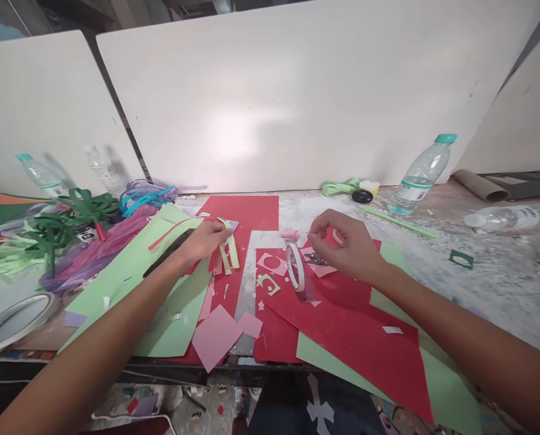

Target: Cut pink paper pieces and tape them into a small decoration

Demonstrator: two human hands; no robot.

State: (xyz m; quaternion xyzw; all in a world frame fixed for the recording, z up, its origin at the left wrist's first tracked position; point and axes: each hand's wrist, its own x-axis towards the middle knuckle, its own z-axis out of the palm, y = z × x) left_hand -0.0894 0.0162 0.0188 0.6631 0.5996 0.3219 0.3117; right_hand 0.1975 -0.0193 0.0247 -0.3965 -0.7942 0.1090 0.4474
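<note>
My left hand [205,240] is closed, its fingertips pinching light green paper strips [233,251] that hang over red paper. A thin red strip [167,234] and a dark object [163,257] lie beside that wrist. My right hand [344,244] hovers over the red sheets [346,326] with thumb and forefinger pinched together; what is between them is too small to make out. Just left of it, a white tape roll [296,267] stands on edge. A small metal tool [314,259] is partly hidden by the right hand. Pink paper scraps [273,263] surround the roll.
Light green sheets [170,332] and a pink square [216,338] lie near the front edge. A big tape roll [18,320] sits at left, below bundled paper strips [91,205]. An upright water bottle [419,175] stands back right; another bottle [514,216] lies sideways. White boards [319,90] rise behind.
</note>
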